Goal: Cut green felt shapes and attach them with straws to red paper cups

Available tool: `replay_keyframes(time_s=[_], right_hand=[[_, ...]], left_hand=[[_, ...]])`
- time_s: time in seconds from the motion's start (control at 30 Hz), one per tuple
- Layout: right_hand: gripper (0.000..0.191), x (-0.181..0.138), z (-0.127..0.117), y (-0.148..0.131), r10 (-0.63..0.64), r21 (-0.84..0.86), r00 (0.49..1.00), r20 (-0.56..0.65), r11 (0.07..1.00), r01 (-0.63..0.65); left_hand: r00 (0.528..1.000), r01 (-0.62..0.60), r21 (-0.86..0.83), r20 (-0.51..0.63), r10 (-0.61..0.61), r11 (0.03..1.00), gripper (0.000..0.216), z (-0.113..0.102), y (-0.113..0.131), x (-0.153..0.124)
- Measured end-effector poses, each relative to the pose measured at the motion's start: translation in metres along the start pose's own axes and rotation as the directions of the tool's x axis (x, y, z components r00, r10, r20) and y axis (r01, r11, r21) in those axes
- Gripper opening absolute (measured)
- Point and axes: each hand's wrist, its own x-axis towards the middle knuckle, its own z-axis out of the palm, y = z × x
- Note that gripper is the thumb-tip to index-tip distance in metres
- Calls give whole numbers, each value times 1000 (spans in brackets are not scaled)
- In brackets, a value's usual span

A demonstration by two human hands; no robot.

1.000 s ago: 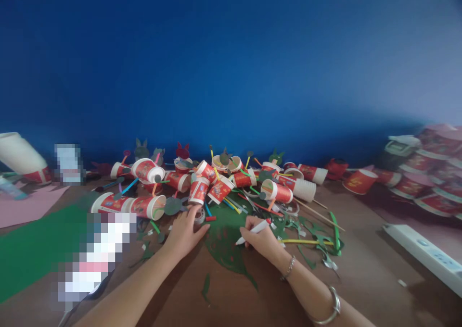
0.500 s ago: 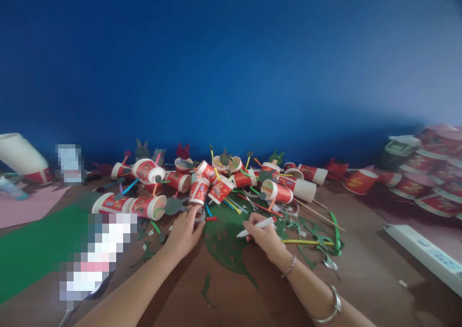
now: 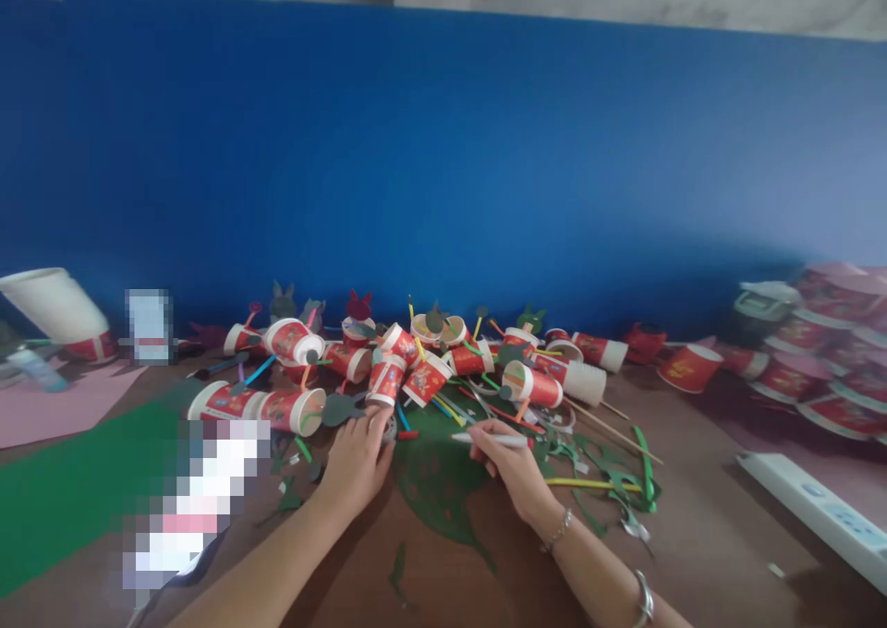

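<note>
My right hand (image 3: 509,466) pinches a white marker pen (image 3: 491,440), held nearly level just above a dark green paper cut-out (image 3: 436,485) on the brown table. My left hand (image 3: 357,457) lies flat with its fingers out on the table at the cut-out's left edge, its fingertips beside a tape roll (image 3: 388,425). Right behind both hands is a heap of red and white paper cups (image 3: 388,374) with coloured straws and paper shapes stuck on them.
A green sheet (image 3: 76,485) and a pink sheet (image 3: 48,402) lie at the left. Green scraps and sticks (image 3: 610,471) litter the right of the cut-out. More red cups (image 3: 818,369) pile at the far right, a white power strip (image 3: 818,503) lies nearer. A blue wall stands behind.
The pen tip has lifted off the green cut-out and the pen now lies flatter in my right hand. The view has tipped upward a little. My left hand has hardly moved.
</note>
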Motion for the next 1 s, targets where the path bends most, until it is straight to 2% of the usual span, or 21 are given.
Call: replay_keyframes(time_s=[0.1, 0.2, 0.3, 0.53, 0.63, 0.73, 0.83, 1.0], right_hand=[[35, -1, 0, 0, -15, 5, 1000, 1, 1000, 15], [38, -1, 1, -2, -29, 23, 1000, -1, 999, 29], [37, -3, 1, -5, -34, 21, 999, -12, 999, 35], [29, -3, 2, -5, -32, 27, 999, -6, 999, 32], [17, -3, 2, -4, -24, 7, 1000, 0, 1000, 24], [12, -4, 4, -4, -36, -13, 999, 38, 999, 36], [15, -4, 7, -5, -49, -13, 996, 73, 999, 50], [24, 2, 16, -8, -21, 29, 998, 59, 999, 19]], left_hand=[[995, -87, 92, -50, 92, 992, 29, -9, 8, 0], [983, -180, 132, -14, 184, 975, 21, -13, 13, 0], [976, -217, 193, 37, 214, 957, 19, -11, 11, 1], [952, -303, 300, 57, 300, 905, 21, -13, 13, 6], [956, -292, 291, 55, 289, 911, 17, -14, 20, 11], [958, -287, 302, 84, 274, 909, 14, -9, 25, 17], [964, -265, 301, 102, 246, 916, 16, -2, 27, 22], [987, -160, 208, 67, 149, 965, 17, 3, 24, 20]])
